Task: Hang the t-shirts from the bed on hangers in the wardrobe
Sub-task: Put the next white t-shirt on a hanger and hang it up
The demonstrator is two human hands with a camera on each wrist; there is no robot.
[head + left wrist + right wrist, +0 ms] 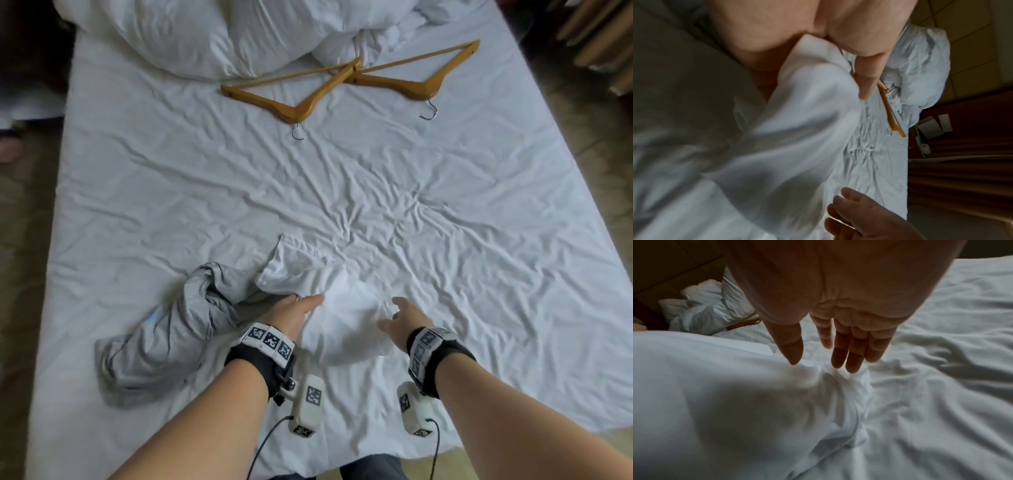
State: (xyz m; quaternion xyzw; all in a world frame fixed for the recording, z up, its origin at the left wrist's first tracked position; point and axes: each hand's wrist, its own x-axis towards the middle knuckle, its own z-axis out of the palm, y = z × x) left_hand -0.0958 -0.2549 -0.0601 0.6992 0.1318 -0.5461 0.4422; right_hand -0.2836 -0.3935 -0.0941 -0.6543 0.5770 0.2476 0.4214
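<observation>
T-shirts lie on the near part of the bed, two of them side by side; the white t-shirt is bunched in a soft heap on the wrinkled sheet, and the grey t-shirt sprawls just to its left, the two garments touching where a white sleeve overlaps the grey cloth. Left hand has the white fabric caught between thumb and fingers, a fold of it gathered in the grip, as the left wrist view shows plainly; right hand hovers at the other edge of the same heap with its fingers straight and slightly spread, holding nothing, the tips right at the cloth; whether they actually touch it I cannot tell. Further up the bed, well apart from the shirts, two wooden hangers lie flat with their ends crossing, metal hooks pointing down toward the person; behind them a rumpled white duvet is piled at the head end.
</observation>
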